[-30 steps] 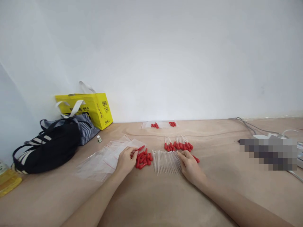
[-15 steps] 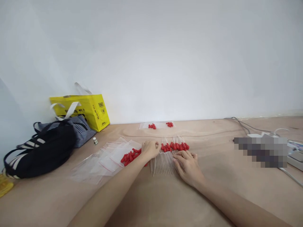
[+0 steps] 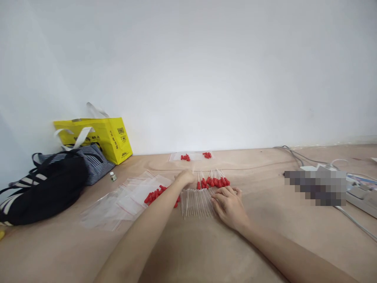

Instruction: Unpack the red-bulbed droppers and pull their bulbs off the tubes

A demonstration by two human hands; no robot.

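A row of clear thin tubes (image 3: 196, 204) lies side by side in front of me. Just beyond it are droppers with red rubber bulbs (image 3: 218, 182), their tubes pointing to the wall. My left hand (image 3: 185, 179) is closed at the left end of these droppers; a faint tube tip seems to stick out past its fingers, which are partly hidden and blurred. Curled at the right end of the tube row is my right hand (image 3: 228, 204), thumb and forefinger together against the last tube. Loose red bulbs (image 3: 156, 193) lie on plastic bags left of my forearm.
Clear zip bags (image 3: 126, 200) fan out at left. Another bag (image 3: 196, 156) with red-bulbed droppers lies by the wall. A yellow bag (image 3: 118, 137), a black bag (image 3: 59, 192) and a small bottle (image 3: 113, 177) stand left. Cables (image 3: 294, 151) and a blurred-out patch are at right.
My left hand has moved forward, away from me, beside the droppers. My right hand stays at the tubes' right end. The whole view has shifted slightly.
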